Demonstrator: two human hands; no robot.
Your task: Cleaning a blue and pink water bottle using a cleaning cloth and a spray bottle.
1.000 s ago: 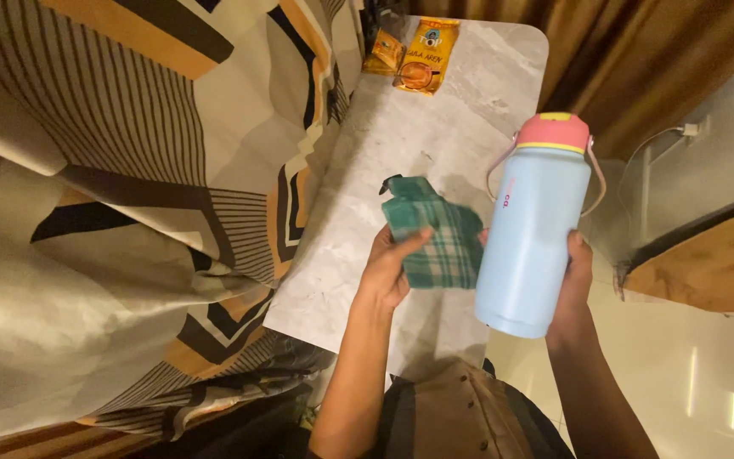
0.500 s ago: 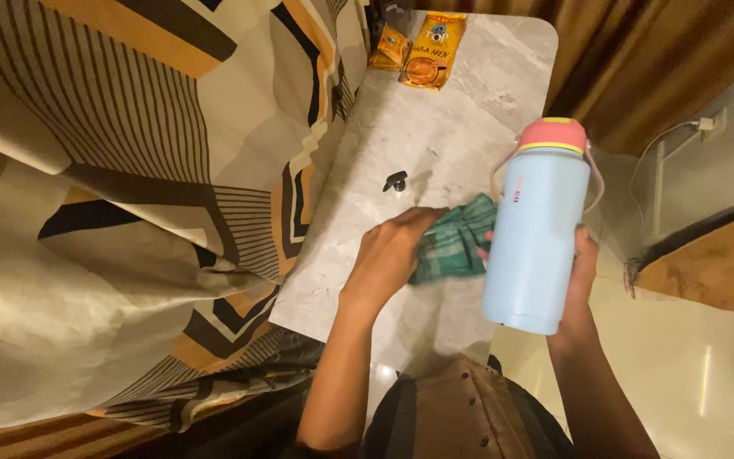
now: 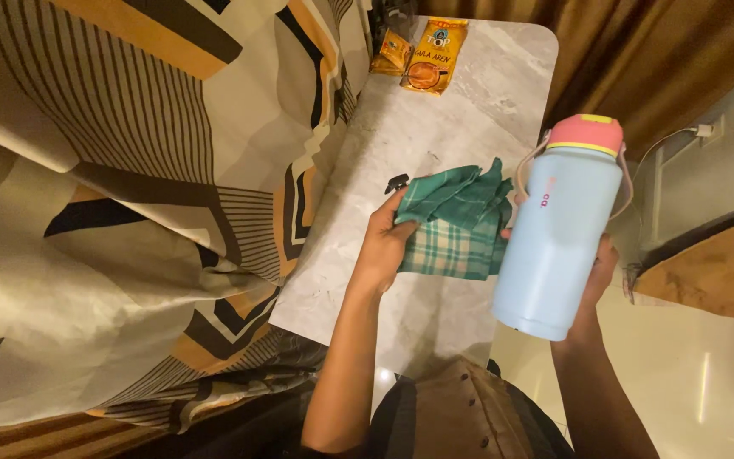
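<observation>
Marble-look table (image 3: 469, 93) runs up the middle of the frame, pale grey, rounded top corner.

One bottle (image 3: 559, 229), light blue with pink lid and yellow band, thin carry loop at the neck, right of centre, upright and slightly tilted, held off the table edge. Lid on; contents can't be seen. Right hand (image 3: 592, 285) grips it from behind near the base, fingers wrapped round the body, mostly hidden by the bottle.

One cloth (image 3: 456, 223), green plaid, bunched and folded, centre frame, just left of the bottle and touching or nearly touching its side. Left hand (image 3: 384, 246) pinches the cloth's left edge, fingers closed on the fabric, thumb on top.

One small black object (image 3: 397, 181) on the table just above the left hand; too small to tell what it is.

Two sachets at the top of the table: a large orange sachet (image 3: 435, 55) and a smaller sachet (image 3: 390, 53) beside it on the left, both flat and sealed.

Patterned bedspread (image 3: 129, 195) fills the left half, beige with brown, orange and black stripes. Brown curtain (image 3: 639, 59) upper right. Cable (image 3: 669, 140) at right. Glossy tiled floor (image 3: 707, 382) lower right. Brown shirt (image 3: 460, 416) at bottom centre.
</observation>
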